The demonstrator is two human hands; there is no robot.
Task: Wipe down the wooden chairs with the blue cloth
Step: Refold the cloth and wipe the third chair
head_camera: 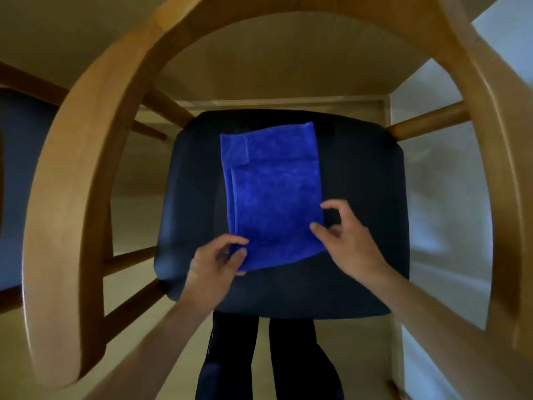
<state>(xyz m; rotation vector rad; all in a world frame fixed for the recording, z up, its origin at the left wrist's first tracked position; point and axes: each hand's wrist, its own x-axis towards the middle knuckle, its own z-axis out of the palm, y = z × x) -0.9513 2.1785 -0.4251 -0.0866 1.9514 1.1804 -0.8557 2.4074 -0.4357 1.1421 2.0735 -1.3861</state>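
Legs point(268, 359) in dark trousers stand nearest to you, at the bottom of the view, just behind the near edge of the seat. Your two bare forearms reach forward over that edge.

Your left hand point(215, 259) is at the near left corner of the blue cloth point(274, 197); its thumb and curled fingers pinch that corner, with the fabric lifted slightly between them. Your right hand point(343, 235) is at the near right edge of the cloth, its thumb tip on the fabric and its index finger curled over the edge a little farther along; the frame is blurred there, so you cannot tell for certain whether it actually grasps the cloth or only touches it.

The cloth lies folded in layers, a long rectangle running away from you down the middle of the dark seat cushion point(360, 183). A narrower folded band crosses its far end, and stepped edges show along its left side.

The cushion belongs to a wooden chair point(75, 174) whose curved light-wood rail arches around the seat from left to right, with round rungs joining it on both sides.

Farther left, part of a second chair point(23, 157) with a dark seat shows. Beyond the seat lies a pale floor point(259, 67).
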